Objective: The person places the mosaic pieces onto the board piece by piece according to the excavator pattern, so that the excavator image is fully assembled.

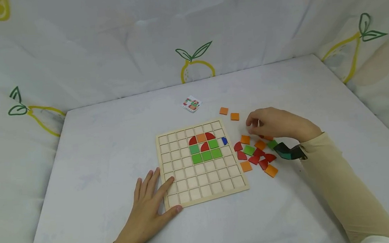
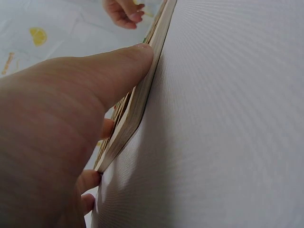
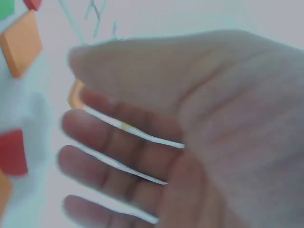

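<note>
A wooden grid board (image 1: pixel 188 173) lies on the table, with green squares (image 1: pixel 206 155), an orange square, red quarter-circles (image 1: pixel 204 147) and a blue half-round piece (image 1: pixel 224 141) in its cells. My left hand (image 1: pixel 146 210) rests at its near left corner, fingers spread. The left thumb (image 2: pixel 128 66) lies along the board's edge in the left wrist view. My right hand (image 1: pixel 276 123) hovers over the loose pieces right of the board, fingers loosely bent. In the right wrist view no piece shows gripped; an orange tile (image 3: pixel 75 95) appears just past the index fingertip.
Loose red (image 1: pixel 253 160), orange (image 1: pixel 271 170) and green (image 1: pixel 249 150) pieces lie scattered right of the board. Two orange squares (image 1: pixel 234 116) sit beyond its far right corner. A small pattern card (image 1: pixel 191 104) lies behind the board. White printed cloth (image 1: pixel 126 47) hangs behind the table.
</note>
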The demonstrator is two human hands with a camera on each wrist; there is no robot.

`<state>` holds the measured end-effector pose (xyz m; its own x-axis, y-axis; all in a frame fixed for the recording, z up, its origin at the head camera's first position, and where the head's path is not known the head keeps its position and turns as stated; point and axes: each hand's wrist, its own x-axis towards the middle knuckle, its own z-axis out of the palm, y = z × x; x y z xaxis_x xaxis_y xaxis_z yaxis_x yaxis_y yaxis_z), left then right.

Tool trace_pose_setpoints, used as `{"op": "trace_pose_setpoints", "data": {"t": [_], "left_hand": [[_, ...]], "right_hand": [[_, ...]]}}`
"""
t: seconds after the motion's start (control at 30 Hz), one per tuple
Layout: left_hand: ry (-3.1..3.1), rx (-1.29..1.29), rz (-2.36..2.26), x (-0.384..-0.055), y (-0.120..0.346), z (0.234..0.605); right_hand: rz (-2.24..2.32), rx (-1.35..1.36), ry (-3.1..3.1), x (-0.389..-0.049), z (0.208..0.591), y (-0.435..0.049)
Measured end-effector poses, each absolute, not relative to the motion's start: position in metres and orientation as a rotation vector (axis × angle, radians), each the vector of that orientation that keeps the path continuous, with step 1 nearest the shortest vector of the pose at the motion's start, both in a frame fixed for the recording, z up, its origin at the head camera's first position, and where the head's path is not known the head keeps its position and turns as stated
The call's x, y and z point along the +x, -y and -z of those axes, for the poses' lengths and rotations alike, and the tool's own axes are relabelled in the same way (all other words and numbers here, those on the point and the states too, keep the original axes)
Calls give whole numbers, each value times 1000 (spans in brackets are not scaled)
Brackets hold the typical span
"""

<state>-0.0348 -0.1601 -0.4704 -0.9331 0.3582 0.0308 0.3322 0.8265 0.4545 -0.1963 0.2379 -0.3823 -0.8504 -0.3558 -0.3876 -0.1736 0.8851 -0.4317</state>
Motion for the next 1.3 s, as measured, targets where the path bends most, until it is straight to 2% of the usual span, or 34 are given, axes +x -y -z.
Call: {"op": "trace_pose_setpoints", "data": {"t": [0.27,0.6,1.3], "left_hand": [[-2940,558,-723,-34,161,472],[-2945,577,-724,-34,161,472],[-2952,600,-733,-34,161,471]], "right_hand": [[782,-395,-2638,-171,382,-268],[771,-334,-2746,-137,399,-296],[756,-386,-2768,-126,406,-293]]}}
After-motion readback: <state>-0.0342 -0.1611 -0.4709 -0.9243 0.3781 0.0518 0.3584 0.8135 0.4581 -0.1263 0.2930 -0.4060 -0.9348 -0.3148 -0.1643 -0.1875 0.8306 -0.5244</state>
